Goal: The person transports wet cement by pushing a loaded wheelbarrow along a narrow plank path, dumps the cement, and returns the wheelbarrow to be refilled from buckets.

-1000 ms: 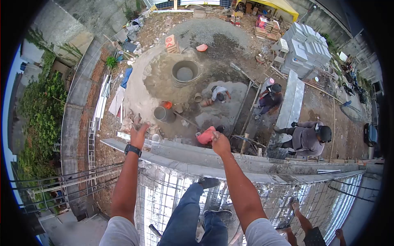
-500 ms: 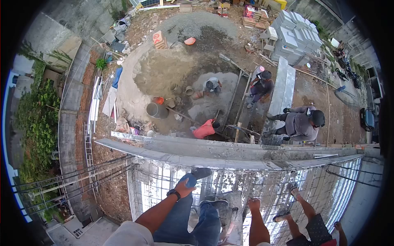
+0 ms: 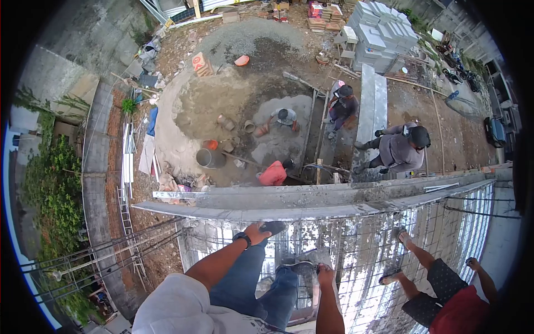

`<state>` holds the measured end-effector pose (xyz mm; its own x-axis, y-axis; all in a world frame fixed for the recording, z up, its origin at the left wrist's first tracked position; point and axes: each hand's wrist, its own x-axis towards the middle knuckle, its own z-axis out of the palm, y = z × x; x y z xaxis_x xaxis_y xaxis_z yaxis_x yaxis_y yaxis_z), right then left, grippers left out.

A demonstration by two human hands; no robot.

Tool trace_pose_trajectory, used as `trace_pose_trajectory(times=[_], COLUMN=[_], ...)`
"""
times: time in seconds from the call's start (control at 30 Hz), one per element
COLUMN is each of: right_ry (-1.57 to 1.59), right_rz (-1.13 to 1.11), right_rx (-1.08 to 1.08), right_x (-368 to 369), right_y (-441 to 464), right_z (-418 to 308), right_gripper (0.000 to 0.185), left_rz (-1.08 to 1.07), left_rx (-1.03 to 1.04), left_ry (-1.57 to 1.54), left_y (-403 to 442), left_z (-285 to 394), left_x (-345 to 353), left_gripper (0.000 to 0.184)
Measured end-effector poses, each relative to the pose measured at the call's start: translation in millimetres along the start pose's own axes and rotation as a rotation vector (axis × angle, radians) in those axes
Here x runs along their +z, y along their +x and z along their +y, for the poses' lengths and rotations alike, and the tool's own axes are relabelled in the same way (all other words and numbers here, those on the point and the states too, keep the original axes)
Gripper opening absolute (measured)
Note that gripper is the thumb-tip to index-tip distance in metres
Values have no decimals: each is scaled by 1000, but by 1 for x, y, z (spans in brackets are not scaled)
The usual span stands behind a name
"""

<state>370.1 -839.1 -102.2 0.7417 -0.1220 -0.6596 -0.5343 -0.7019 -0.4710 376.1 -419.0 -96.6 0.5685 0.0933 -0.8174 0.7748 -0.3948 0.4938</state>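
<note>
My left hand overlaps a shoe, contact unclear. The right hand's palm is hidden; I cannot tell either grip.

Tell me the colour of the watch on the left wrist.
The watch is black, best in head view.

Outdoor site: brown earth ground lit by daylight. Upper left bounded by grey concrete wall; far left overgrown with green foliage. Pale blocks stacked upper right. Below, shiny gridded floor crossed by bright reflections.
</note>
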Motion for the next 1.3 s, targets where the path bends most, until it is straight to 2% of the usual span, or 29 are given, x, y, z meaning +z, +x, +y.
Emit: trace_pose_trajectory(times=[0.07,0.2,0.33,0.43,0.47,0.53,0.57,0.6,0.63,0.67,0.7,0.73,0.8,0.83,0.87,0.9,0.97,1.03,1.07,1.1,1.13,1.2,1.23,1.3], right_ry=[150,297,402,466,645,584,664,736,803,847,787,792,1034,1102,1091,1104,1253,1455,1678,1897,2114,2227,2285,2340], right_rz=[186,263,603,562,616,704,795,881,811,824,911,974,875,796,794,679,931,1058,1060,1059,1045,939,902,897], right_rx=[-42,106,184,528,536,630,689,742,862,999,1116,1260,1460,1512,1503,1532,1646,1619,1572,1512,1440,1453,1448,1398], right_x=[21,-6,2,13,5,79,117,146,155,193,249,268,318,318,342,354,397,441,462,476,483,492,487,469], right_y=[-2,-78,-155,-220,-250,-274,-291,-305,-332,-343,-346,-362,-379,-392,-390,-391,-374,-363,-358,-357,-358,-369,-370,-384], right_z=[46,-2,1,12,-2,55,71,80,73,80,93,78,66,46,35,28,0,-18,-27,-36,-42,-52,-53,-43], right_gripper=[25,34,33,42,43,43,42,41,42,42,51,58,68,77,82,82,76,65,59,53,47,39,37,35], left_rz=[-29,-166,-370,-389,-446,-560,-549,-554,-553,-547,-511,-597,-759,-852,-846,-836,-787,-711,-670,-653,-626,-551,-544,-556], left_rx=[36,102,231,459,534,668,626,702,772,839,1007,1019,1032,827,875,919,933,867,835,733,635,407,581,809], left_ry=[116,290,539,471,514,577,603,654,693,719,915,1012,1209,1357,1476,1592,1735,1781,1798,1873,2006,2252,2228,2379], left_y=[0,-10,-11,38,41,38,1,-13,-24,-34,-44,-45,-38,-58,-60,-58,-51,-45,-39,4,-11,-47,-26,19], left_z=[2,37,105,96,111,152,182,193,197,201,207,209,208,212,205,193,175,167,166,162,166,177,173,168], left_x=[-1,-7,5,49,60,91,106,129,149,169,188,206,243,261,281,293,310,320,318,319,330,343,339,335], left_gripper=[89,85,84,84,85,87,88,86,84,83,87,88,89,93,94,95,98,100,101,100,98,96,94,95])
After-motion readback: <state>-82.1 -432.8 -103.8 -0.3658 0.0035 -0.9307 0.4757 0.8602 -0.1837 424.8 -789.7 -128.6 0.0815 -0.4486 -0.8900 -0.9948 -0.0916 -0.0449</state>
